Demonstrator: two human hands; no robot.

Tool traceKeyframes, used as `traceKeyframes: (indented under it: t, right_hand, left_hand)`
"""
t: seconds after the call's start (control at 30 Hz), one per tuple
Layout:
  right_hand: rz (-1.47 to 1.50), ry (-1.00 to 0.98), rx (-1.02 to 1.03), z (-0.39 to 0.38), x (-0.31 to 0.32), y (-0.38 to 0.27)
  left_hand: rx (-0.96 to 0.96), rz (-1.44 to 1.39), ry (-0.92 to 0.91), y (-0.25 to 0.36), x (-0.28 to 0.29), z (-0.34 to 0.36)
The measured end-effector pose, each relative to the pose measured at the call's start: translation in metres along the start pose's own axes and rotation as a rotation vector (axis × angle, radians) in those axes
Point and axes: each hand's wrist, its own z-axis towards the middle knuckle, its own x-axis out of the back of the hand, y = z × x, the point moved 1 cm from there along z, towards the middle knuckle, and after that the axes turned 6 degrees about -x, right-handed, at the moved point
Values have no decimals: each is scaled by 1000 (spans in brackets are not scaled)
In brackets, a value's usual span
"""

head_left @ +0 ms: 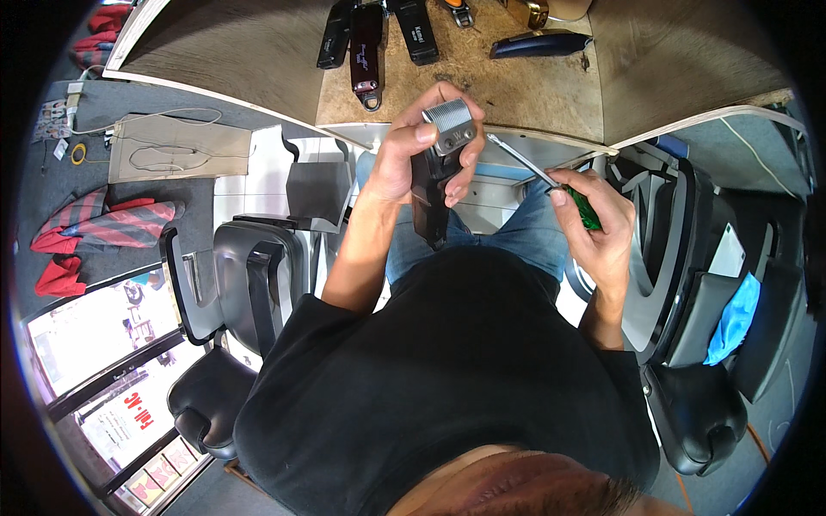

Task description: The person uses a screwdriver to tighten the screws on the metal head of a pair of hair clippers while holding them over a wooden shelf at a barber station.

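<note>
A black hair clipper is gripped in my left hand, its silver toothed blade facing up and two screws showing on the blade plate. The thumb presses beside the blade while the fingers wrap behind the body. My right hand is closed around the green handle of a screwdriver. Its metal shaft slants up and left, with the tip a short way right of the clipper blade and apart from it. Both hands are above my lap, in front of the workbench edge.
Several hair clippers, among them a dark red one and a dark blue one, lie on the wooden worktop between upright panels. Black chairs stand to the left, more seats to the right. A blue cloth hangs at the right.
</note>
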Motion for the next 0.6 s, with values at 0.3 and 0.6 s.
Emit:
traceKeyframes:
  t: [0.3,0.6]
  right_hand:
    - [-93,-2,54,2,2,3]
    - [-287,-20,146,2,10,5]
  left_hand:
    - [5,211,-61,6,1,-3]
    - [168,687,-73,20,-3,-9]
